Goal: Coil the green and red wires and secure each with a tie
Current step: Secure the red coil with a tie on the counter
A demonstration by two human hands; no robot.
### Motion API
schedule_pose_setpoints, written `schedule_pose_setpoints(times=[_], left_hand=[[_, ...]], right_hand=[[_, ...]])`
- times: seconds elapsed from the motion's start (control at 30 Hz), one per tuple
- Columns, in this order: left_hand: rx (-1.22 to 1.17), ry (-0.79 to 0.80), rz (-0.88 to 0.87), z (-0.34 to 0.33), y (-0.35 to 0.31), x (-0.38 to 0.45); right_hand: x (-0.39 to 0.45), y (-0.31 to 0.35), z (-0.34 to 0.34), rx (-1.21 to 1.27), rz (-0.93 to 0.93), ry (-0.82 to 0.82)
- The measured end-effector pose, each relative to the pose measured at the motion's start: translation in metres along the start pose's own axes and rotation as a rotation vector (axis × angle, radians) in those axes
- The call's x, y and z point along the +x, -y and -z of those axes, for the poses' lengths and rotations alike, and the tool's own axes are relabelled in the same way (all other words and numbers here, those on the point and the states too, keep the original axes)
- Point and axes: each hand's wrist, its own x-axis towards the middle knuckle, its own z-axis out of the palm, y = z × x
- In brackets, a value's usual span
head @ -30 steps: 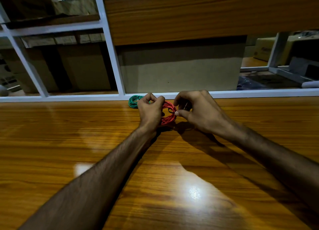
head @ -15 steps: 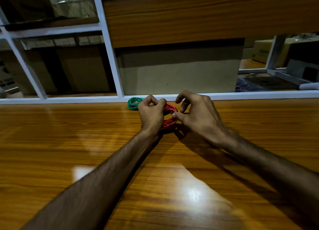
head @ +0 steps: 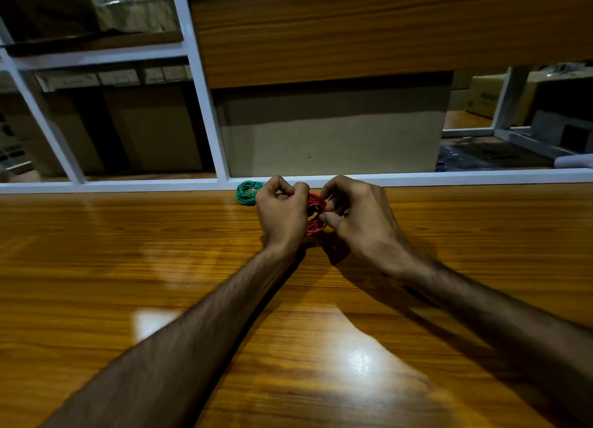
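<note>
Red wire (head: 316, 214), wound into a small coil, sits between the two hands toward the far edge of the glossy wooden desk (head: 128, 283). The left hand (head: 282, 214) has its fingers curled over the left side of the coil and grips it, the knuckles turned up. The right hand (head: 359, 216) is curled against the coil's right side, its thumb and fingertips pinched together at the loops; whether they hold a tie or only the wire itself is too small and shadowed to tell. Both bare forearms reach in from the near edge, the left one from the lower left, the right one from the lower right, and they cast dark shadows on the wood beneath the hands. The green wire (head: 247, 192) lies coiled on the desk just to the left of the left hand, at the far edge, close against the white frame (head: 449, 175) that runs along the back of the desk. Beyond that frame stands a large cardboard box (head: 330, 132) under a wooden panel (head: 369, 33). Bright light glares off the near part of the desk.
</note>
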Motion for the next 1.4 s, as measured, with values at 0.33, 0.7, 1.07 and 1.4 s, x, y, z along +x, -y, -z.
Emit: schedule_pose_setpoints(times=[0.33, 0.7, 1.07, 1.4], left_hand=[[-0.001, -0.031, 0.009, -0.001, -0.002, -0.003], [0.024, -0.116, 0.000, 0.000, -0.007, -0.002], [0.007, -0.167, -0.027, -0.002, -0.017, -0.006], [-0.066, -0.196, 0.023, -0.006, -0.017, -0.006]], right_hand=[[-0.001, -0.002, -0.006, 0.015, 0.048, -0.055], [-0.004, -0.010, -0.016, 0.327, -0.253, -0.175], [-0.011, 0.009, -0.015, 0.881, -0.724, -0.169], [-0.008, 0.003, -0.022, 1.115, -0.749, -0.114]])
